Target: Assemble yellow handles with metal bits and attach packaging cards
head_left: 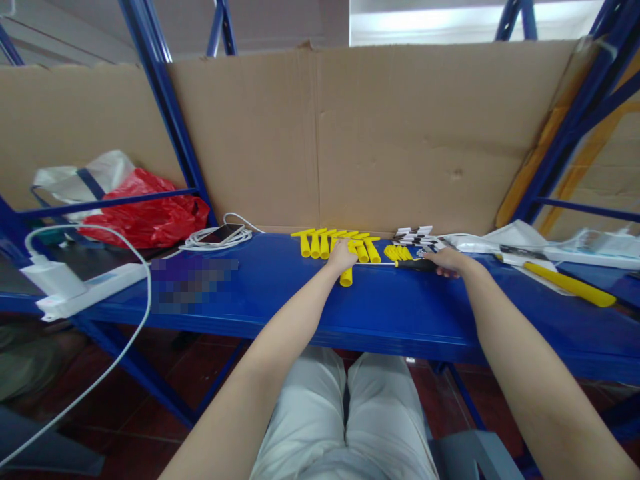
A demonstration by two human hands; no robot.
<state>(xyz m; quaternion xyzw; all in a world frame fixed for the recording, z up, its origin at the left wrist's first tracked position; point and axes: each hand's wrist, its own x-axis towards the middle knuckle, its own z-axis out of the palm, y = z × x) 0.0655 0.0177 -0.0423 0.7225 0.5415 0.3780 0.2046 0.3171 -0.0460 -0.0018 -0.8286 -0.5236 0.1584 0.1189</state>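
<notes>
My left hand (343,254) is closed around a yellow T-shaped plastic piece (346,278), its round tubular end pointing toward me. Behind and beside it, several similar yellow T-shaped pieces (315,245) lie in a row on the blue tabletop. My right hand (447,261) rests low over the table with fingers bent. It is at the butt of a black-handled screwdriver (414,265), whose thin shaft points left toward my left hand. Small shiny bits (421,253) lie by its fingertips; what those fingers hold is hidden. Flat yellow pieces (397,253) are fanned out just left of them.
Black-and-white pieces (413,235) are stacked at the back. A yellow-handled tool (570,283) and clear plastic wrapping (520,235) lie right. On the left are a power strip (95,288), coiled white cable (215,245) and red bag (150,210). Cardboard (400,133) stands behind.
</notes>
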